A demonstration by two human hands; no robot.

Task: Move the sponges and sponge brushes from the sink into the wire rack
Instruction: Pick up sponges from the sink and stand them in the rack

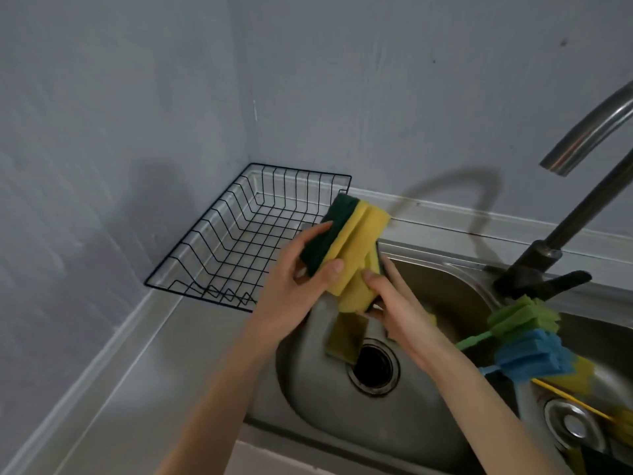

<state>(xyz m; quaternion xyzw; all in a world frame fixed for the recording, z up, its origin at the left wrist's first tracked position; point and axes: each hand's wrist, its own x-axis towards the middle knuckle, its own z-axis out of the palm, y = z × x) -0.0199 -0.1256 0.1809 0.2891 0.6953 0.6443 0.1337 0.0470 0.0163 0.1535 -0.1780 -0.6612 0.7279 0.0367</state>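
Note:
Above the left basin of the steel sink (308, 389), both my hands hold yellow sponges with dark green scrub pads. My left hand (294, 282) grips one sponge (329, 234). My right hand (394, 303) grips a second sponge (359, 282) pressed against the first. The black wire rack (219, 241) stands on the counter in the corner, just left of the sponges, with nothing in it. A green sponge brush (524, 317) and a blue sponge brush (534, 354) lie across the sink divider at right. More yellow sponge (582, 371) shows behind them.
A curved steel faucet (582, 138) rises at the right over the sink. Below my hands is the open drain (373, 366), with the sponges' reflection beside it. A second drain (572, 423) sits in the right basin. Grey walls close off the corner behind the rack.

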